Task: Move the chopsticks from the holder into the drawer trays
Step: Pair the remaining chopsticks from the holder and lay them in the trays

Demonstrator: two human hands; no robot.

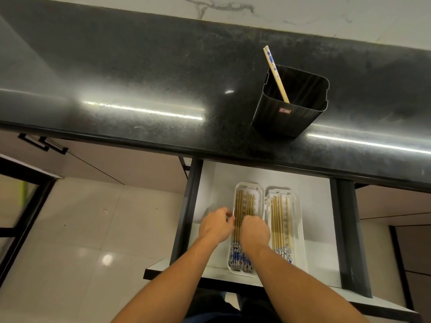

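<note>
A black holder (289,117) stands on the dark counter with one or two chopsticks (275,73) leaning in it. Below, the open drawer (214,183) holds two white trays side by side. The left tray (261,194) carries several wooden chopsticks (240,206) with blue-patterned ends. The right tray (300,241) carries several more chopsticks (279,220). My left hand (215,226) rests at the left tray's left edge, fingers curled. My right hand (255,231) lies over the left tray, fingers bent down onto the chopsticks there. Whether either hand grips a chopstick is hidden.
The dark stone counter (140,78) overhangs the drawer's back. A marble wall (303,12) rises behind it. Dark drawer rails (349,229) run along both sides. A tiled floor (81,229) lies to the left, with a black-framed door (25,206).
</note>
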